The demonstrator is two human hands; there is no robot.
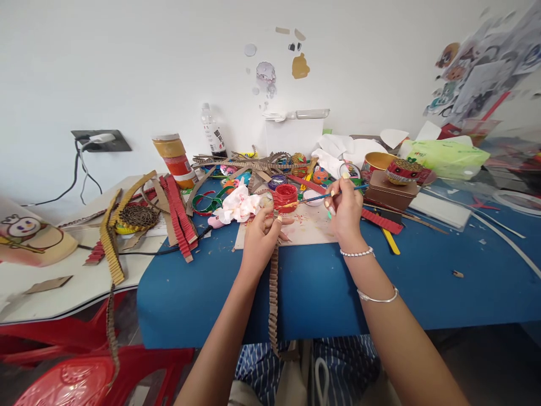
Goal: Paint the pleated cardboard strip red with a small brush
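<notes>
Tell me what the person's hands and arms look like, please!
The right hand has a silver beaded bracelet at its wrist, with a thin, smooth silver bangle further up the arm. The left hand wears no bracelet. No sleeves or gloves show.

My count: 2 hands, left (262,234) and right (347,211). I grip 1 paintbrush (316,197) and 1 brown corrugated strip (274,287). On my right arm: 1 beaded bracelet (357,253), 1 plain bangle (378,297). Ahead of me: 1 open red paint jar (286,197), 1 plastic bottle (212,132), 1 brown box (389,194), 1 green packet (446,159). To my left: 1 brown coil (139,217), 2 yellow strips (110,239), 1 wall outlet (118,141). Tangled strips mid-table: I cannot tell the number.
</notes>
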